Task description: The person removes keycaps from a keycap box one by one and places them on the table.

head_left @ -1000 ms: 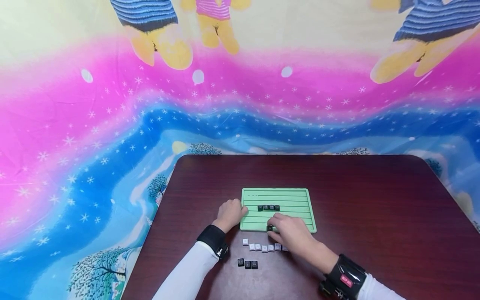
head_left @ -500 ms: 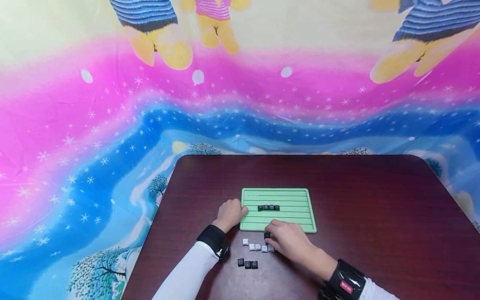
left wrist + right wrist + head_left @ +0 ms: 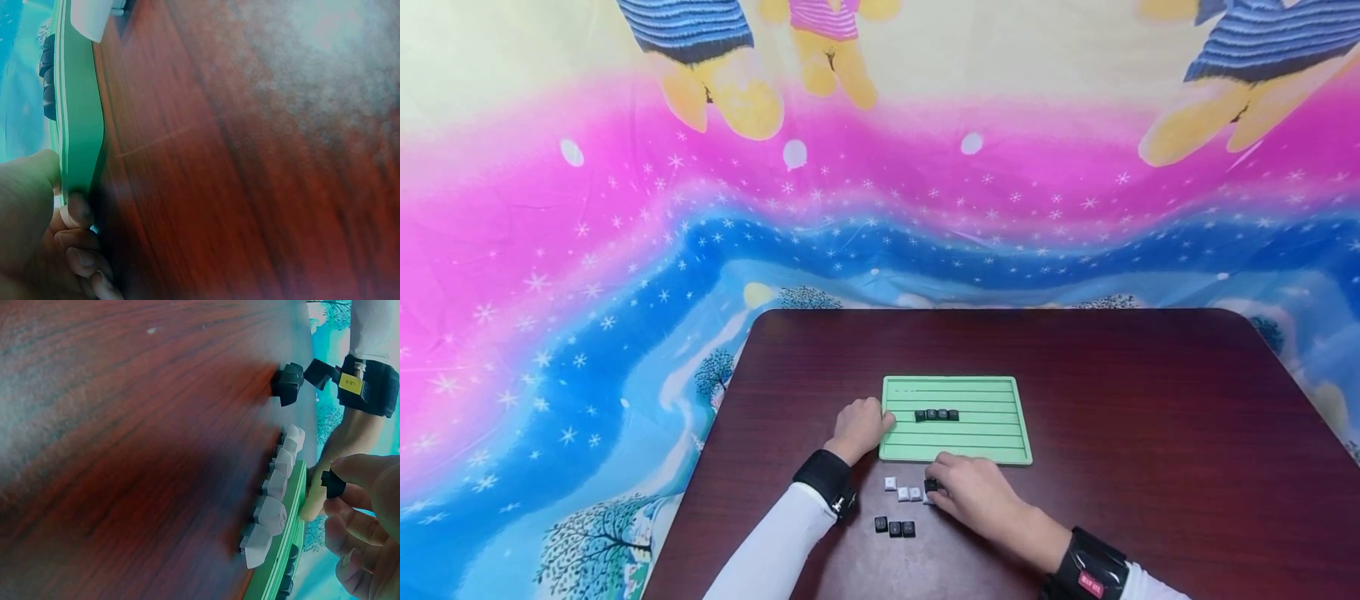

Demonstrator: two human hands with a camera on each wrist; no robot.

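Observation:
My left hand (image 3: 861, 428) grips the left edge of a pale green ridged tray (image 3: 992, 450). In the left wrist view its thumb lies over the rim and its curled fingers press the tray's side (image 3: 81, 119). Between thumb and fingertips my right hand (image 3: 977, 493) pinches a black keycap (image 3: 334, 484), held above a row of white keycaps (image 3: 270, 515) in front of the tray. Part of that row is hidden under the right hand in the head view. Several black keycaps (image 3: 937, 415) sit side by side on the tray's middle ridges.
Nearer the person, three black keycaps (image 3: 895, 528) lie on the dark red-brown table (image 3: 1150, 417). A patterned cloth (image 3: 880, 208) hangs behind the table. Both wrists wear black straps (image 3: 825, 479).
My right hand has moved from the tray's front edge toward the person and slightly left, carrying the black keycap over the white row. The left hand stays on the tray.

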